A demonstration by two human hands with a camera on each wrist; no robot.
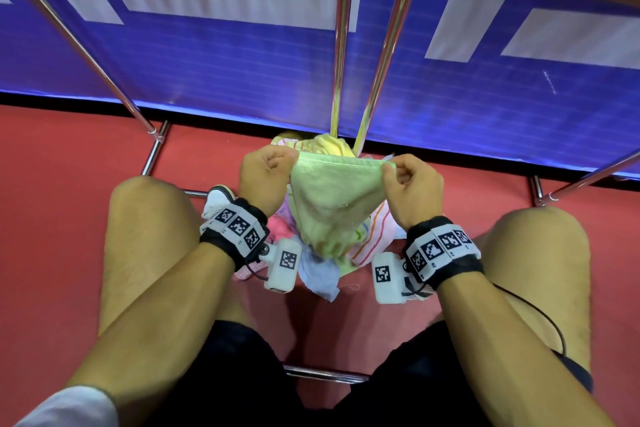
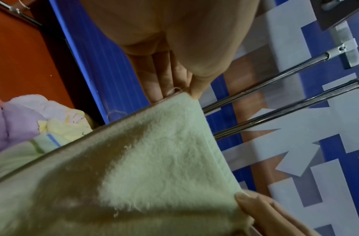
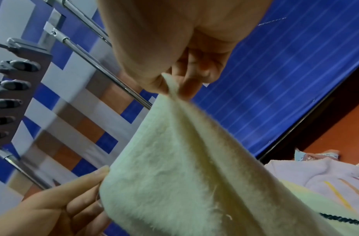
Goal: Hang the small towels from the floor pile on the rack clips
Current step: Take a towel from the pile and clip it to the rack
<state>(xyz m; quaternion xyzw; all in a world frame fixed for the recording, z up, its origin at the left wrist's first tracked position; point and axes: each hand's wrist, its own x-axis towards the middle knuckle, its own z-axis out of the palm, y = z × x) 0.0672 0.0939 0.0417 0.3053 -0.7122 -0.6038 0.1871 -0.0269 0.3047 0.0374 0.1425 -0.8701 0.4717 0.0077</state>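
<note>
A pale green towel (image 1: 332, 198) is stretched between my two hands above the floor pile (image 1: 322, 263), its lower part drooping onto the pile. My left hand (image 1: 273, 166) pinches its left top corner (image 2: 186, 95). My right hand (image 1: 398, 172) pinches the right top corner (image 3: 170, 86). In the left wrist view the green towel (image 2: 154, 159) fills the frame, with the right hand's fingers (image 2: 247, 202) at its far corner. The rack clips (image 3: 15, 84) show as a row of dark clips in the right wrist view, up and to the left. The pile holds pink, purple, yellow and striped towels.
Chrome rack poles (image 1: 343, 38) rise just behind the pile, and base bars (image 1: 156, 149) lie on the red floor (image 1: 69, 156). A blue and white banner (image 1: 242, 55) stands behind the rack. My bare knees (image 1: 149, 211) flank the pile, and a white shoe (image 1: 216, 199) is by the left one.
</note>
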